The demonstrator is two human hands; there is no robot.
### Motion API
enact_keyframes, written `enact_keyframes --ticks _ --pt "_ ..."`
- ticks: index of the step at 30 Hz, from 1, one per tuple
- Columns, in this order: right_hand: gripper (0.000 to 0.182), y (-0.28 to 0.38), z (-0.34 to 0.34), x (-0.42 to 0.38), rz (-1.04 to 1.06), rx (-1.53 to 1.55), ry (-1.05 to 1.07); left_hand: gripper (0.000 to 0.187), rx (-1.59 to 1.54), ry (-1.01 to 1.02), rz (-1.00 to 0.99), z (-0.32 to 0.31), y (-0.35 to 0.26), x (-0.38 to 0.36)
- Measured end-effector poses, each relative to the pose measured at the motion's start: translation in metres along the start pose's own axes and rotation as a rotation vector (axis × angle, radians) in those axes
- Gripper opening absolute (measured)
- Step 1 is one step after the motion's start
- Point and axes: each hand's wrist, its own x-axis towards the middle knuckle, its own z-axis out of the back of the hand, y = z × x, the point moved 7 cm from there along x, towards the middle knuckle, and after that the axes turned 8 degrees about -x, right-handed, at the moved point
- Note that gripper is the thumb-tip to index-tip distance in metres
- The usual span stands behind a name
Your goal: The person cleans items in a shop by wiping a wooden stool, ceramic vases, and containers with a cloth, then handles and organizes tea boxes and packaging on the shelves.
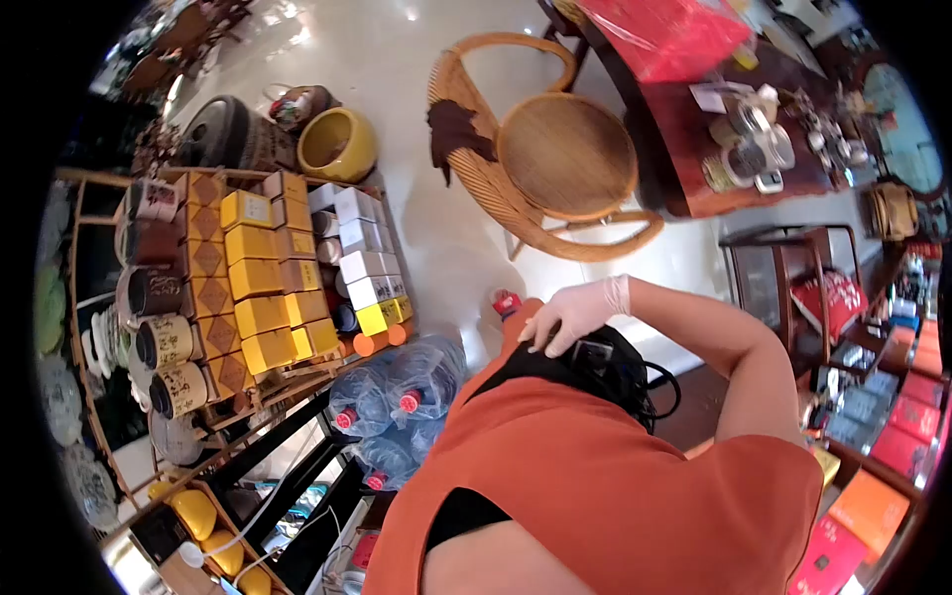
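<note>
My right hand [575, 314], in a thin white glove, rests at my waist with its fingers slightly bent and apart. It lies against a black bag or pouch [620, 365] with a black cable [666, 392] looping from its side. Orange clothing [595, 466] covers my body below. My left hand is out of view; only the upper part of that arm shows at the bottom edge. Ahead of me stands a wicker armchair [565, 154] with a dark brown cloth [459, 137] over its backrest.
To the left, a wooden rack [238, 397] holds yellow boxes [260, 280], white boxes and jars. Wrapped water bottles [426, 377] stand beside it. A yellow pot [337, 144] is farther back. At the right are a dark table [654, 129] with jars, and shelves with red boxes [897, 456].
</note>
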Motion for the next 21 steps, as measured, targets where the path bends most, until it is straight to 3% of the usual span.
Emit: enact_keyframes --ticks 1,3,5,7,8,9,11,13,21 --pt "0.039 0.002 0.006 0.001 0.039 -0.015 -0.026 0.024 0.021 -0.009 0.021 -0.003 0.006 -0.002" --pt "0.042 -0.005 0.017 0.005 -0.092 0.025 -0.038 0.023 0.059 -0.028 0.054 -0.008 0.018 -0.003" --pt "0.047 -0.032 0.021 0.022 -0.156 0.265 -0.055 0.023 0.093 -0.052 0.092 -0.01 0.029 -0.001" --pt "0.052 -0.053 0.027 0.048 -0.192 0.121 -0.064 0.024 0.123 -0.073 0.126 -0.012 0.04 0.003" --pt "0.057 -0.069 0.024 0.06 -0.081 0.079 -0.162 0.024 0.141 -0.078 0.143 -0.013 0.044 0.006" --pt "0.062 -0.044 0.028 0.06 -0.012 -0.007 -0.126 0.024 0.157 -0.085 0.157 -0.014 0.047 0.01" --pt "0.063 -0.011 0.036 0.026 -0.343 -0.069 0.186 0.025 0.191 -0.093 0.179 -0.015 0.05 0.024" --pt "0.067 -0.062 0.029 0.035 -0.434 -0.083 0.217 0.026 0.22 -0.099 0.204 -0.014 0.053 0.033" --pt "0.06 -0.079 0.03 -0.028 -0.525 0.255 -0.122 0.033 0.294 -0.108 0.203 -0.001 0.033 0.082"
